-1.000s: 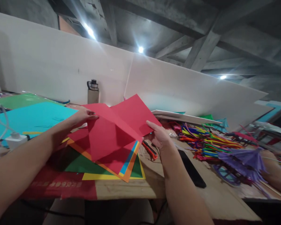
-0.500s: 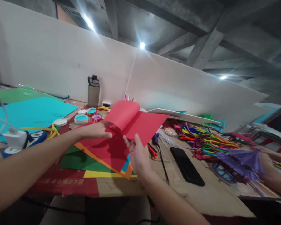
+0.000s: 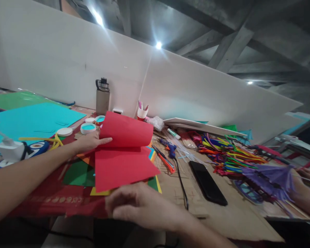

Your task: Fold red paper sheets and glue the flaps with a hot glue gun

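A sheet of red paper (image 3: 124, 168) lies toward me with its far part curled over in a loose roll. My left hand (image 3: 90, 140) is closed on the left end of that curl, the thumb stretched over the paper. Just in front of the sheet's near edge is my right hand (image 3: 136, 203), slightly blurred, its fingers bent and a gap between thumb and fingers; nothing shows in it. Under the red sheet stick out green paper (image 3: 79, 174), yellow paper (image 3: 99, 191) and orange and blue edges.
To the right lie a red-handled cutter (image 3: 165, 160), a blue glue gun (image 3: 172, 151) with its cord, a black phone (image 3: 207, 182) and a heap of pipe cleaners (image 3: 229, 155). Paint pots (image 3: 88, 128) and a bottle (image 3: 102, 98) stand behind. Another person's arm (image 3: 307, 189) is at far right.
The red paper has come down and turned, its curl now lying crosswise. My left hand moved left to the curl's end; my right hand left the sheet and came nearer to me.
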`<state>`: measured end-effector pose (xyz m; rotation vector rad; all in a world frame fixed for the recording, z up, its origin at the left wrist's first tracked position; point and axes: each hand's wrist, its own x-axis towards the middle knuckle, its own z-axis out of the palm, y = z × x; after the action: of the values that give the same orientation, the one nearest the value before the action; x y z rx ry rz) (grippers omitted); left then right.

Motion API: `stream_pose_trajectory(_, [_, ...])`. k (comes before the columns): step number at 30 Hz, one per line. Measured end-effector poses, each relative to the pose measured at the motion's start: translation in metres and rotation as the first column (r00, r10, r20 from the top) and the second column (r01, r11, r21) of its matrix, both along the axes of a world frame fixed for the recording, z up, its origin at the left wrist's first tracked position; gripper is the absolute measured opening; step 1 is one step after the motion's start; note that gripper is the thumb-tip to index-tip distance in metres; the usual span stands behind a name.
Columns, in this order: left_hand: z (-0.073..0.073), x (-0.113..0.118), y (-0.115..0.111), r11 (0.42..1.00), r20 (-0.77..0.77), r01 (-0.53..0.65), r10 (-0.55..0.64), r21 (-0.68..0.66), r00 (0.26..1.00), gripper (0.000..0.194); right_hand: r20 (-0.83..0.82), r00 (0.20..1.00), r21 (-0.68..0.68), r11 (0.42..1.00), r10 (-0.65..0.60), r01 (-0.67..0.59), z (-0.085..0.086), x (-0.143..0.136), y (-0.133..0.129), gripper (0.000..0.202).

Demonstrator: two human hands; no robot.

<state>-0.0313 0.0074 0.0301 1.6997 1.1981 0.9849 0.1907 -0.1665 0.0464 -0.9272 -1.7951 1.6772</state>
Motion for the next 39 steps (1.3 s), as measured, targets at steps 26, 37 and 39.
stream_pose_trajectory(26, [-0.009, -0.005, -0.001, 0.887, -0.232, 0.446, -0.412, 0.117, 0.881, 0.048, -0.213, 0.776, 0.435, 0.654, -0.594, 0.619, -0.055, 0.057, 0.131, 0.009])
stream_pose_trajectory(37, [-0.025, -0.004, 0.008, 0.924, -0.152, 0.363, -0.345, 0.117, 0.926, 0.031, -0.058, 0.846, 0.329, 0.790, -0.530, 0.518, -0.052, 0.067, 0.142, 0.017])
stream_pose_trajectory(39, [-0.024, 0.000, 0.006, 0.979, -0.117, 0.173, -0.161, 0.105, 0.980, 0.037, -0.128, 0.765, 0.298, 0.711, -0.631, 0.637, -0.050, 0.070, 0.150, 0.027])
